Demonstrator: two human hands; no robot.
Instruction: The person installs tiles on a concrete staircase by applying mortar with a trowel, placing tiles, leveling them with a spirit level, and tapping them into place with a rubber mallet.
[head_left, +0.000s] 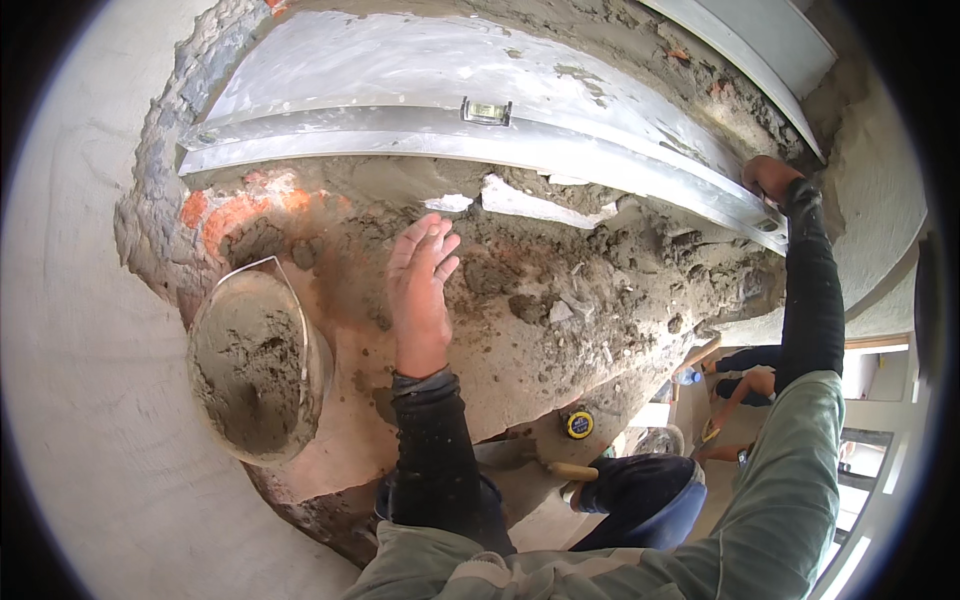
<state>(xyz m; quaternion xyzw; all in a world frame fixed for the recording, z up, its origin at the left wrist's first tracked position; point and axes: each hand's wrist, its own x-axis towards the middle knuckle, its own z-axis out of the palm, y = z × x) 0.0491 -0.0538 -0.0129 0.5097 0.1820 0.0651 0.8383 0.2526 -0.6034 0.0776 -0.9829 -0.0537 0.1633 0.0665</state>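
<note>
The level point(560, 145) lies along the near edge of the slab point(400, 65), its vial point(486, 112) uppermost, probably for reading from above. The right hand point(772, 180) is bent at the level's right end, apparently to steady it; its fingers are largely hidden, so whether that grip is closed cannot be told. The left hand point(420, 275) has an open, unloaded grip above the rubble point(575, 300). The bucket point(321, 375) of mortar point(240, 370) stands at left, seemingly within reach; tape point(579, 425) and trowel point(573, 471) lie near the knee point(645, 495). Surface: rough, mortar-smeared, with exposed brick point(240, 220). Room: pale wall point(90, 300) at left; co-worker point(757, 384) and window point(865, 460) at lower right.
</note>
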